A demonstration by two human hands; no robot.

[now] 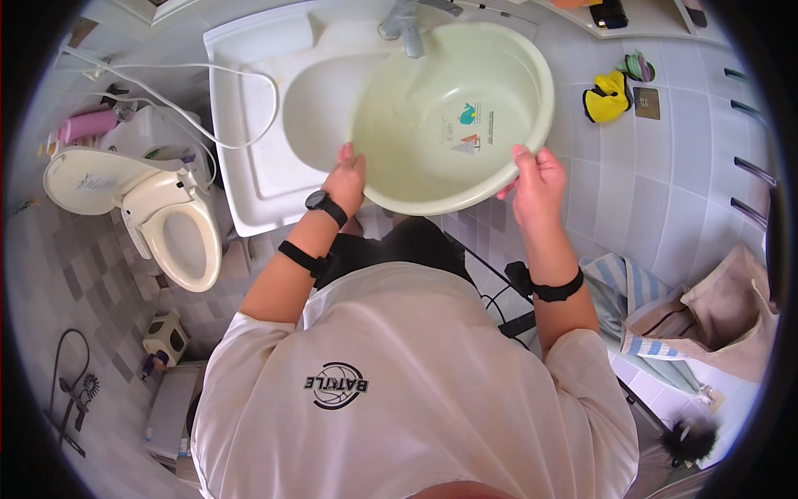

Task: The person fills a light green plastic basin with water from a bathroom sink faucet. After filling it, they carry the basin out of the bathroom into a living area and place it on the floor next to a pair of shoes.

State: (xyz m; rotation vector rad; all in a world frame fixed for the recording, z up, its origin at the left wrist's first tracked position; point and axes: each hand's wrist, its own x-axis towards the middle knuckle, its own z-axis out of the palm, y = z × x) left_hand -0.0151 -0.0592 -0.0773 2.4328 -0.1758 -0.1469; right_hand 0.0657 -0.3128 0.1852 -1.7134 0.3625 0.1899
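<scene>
A large pale green plastic basin (449, 200) is held over the right part of the white washbasin counter (241, 187), covering part of the sink bowl (320, 112). Small printed pictures mark the basin's inside bottom. My left hand (345, 181) grips its rim at the near left; most of those fingers are hidden behind the basin. At the near right, my right hand (539, 185) clasps the rim with the thumb on top. The grey faucet (406, 32) reaches over the basin's far edge. Whether any water is in the basin, I cannot tell.
To the left stands a toilet (187, 237) with its lid raised. A white cable (270, 108) loops across the counter. Yellow cloth gloves (609, 96) hang on the right wall. Lower right, a beige fabric bag (731, 312) lies near striped cloth (636, 283).
</scene>
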